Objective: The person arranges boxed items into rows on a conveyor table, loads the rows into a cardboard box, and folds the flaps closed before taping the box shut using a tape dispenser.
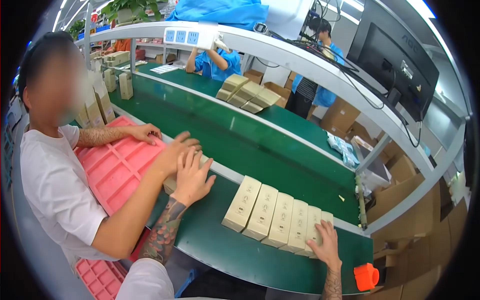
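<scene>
While the right hand (327, 242), fingers spread, rests on the right end of a row of beige boxes (281, 218) on the green desk (210, 240), the left hand (195, 175) is well left of it. Another, partly hidden box (170, 185) lies beside that hand; whether it is gripped, I cannot tell.

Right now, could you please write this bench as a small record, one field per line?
Boxes: at least six, pale, side by side in a row on the green table
Right hand: at the row's right end, fingers spread
Left hand: fingers spread, overlapping a co-worker's hand in view; contact unclear
Pink tray: in front of the co-worker
Orange item: table's near right corner
</scene>
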Tool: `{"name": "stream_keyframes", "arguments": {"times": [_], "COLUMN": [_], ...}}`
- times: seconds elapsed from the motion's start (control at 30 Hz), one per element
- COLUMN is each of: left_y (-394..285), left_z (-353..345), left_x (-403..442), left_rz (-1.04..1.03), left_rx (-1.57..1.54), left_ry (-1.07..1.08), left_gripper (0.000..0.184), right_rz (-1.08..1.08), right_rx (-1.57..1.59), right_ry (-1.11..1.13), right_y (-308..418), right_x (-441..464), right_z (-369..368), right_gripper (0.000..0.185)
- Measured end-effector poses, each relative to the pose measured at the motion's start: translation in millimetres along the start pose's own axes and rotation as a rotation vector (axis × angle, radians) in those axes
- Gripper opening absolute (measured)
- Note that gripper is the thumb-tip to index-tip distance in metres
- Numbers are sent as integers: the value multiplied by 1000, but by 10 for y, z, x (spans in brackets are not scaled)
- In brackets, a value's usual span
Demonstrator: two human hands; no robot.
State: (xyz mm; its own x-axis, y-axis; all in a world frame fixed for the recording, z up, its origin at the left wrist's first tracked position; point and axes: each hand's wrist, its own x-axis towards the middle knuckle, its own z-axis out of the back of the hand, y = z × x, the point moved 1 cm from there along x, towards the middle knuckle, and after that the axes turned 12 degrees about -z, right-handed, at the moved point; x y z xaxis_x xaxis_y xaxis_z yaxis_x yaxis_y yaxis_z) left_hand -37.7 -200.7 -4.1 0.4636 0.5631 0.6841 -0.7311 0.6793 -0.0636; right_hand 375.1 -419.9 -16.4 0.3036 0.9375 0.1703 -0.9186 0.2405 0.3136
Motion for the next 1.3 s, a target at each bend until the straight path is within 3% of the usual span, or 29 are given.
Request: {"name": "stream_keyframes", "arguments": {"times": [0.07,0.1,0.2,0.23,0.53,0.77,0.87,0.97,1.3], "left_y": [-11,20,107,163,-453,-939,-1037,-979,-985], "left_z": [65,45,30,12,98,71,-4,-124,-239], "left_x": [-152,-250,-506,-549,-470,-457,-417,-380,-272], "left_rz": [-25,40,268,147,10,0,41,-42,11], "left_rx": [62,-42,67,138,-48,-130,-161,-11,-89], "left_ry": [15,87,358,332,383,399,296,313,367], "left_gripper": [52,60,65,68,53,44,45,50,46], "right_rz": [-19,-25,-46,-55,5,6,-8,-16,-10], "right_rx": [4,-14,-49,-52,-47,-59,-57,-74,-43], "right_ry": [45,73,146,157,46,0,1,14,85], "right_y": [31,54,104,117,41,-4,-26,3,32], "right_x": [28,36,16,16,-8,7,-59,-17,-8], "right_z": [48,72,102,110,58,2,8,47,43], "right_gripper": [72,74,77,77,76,75,75,75,76]}}
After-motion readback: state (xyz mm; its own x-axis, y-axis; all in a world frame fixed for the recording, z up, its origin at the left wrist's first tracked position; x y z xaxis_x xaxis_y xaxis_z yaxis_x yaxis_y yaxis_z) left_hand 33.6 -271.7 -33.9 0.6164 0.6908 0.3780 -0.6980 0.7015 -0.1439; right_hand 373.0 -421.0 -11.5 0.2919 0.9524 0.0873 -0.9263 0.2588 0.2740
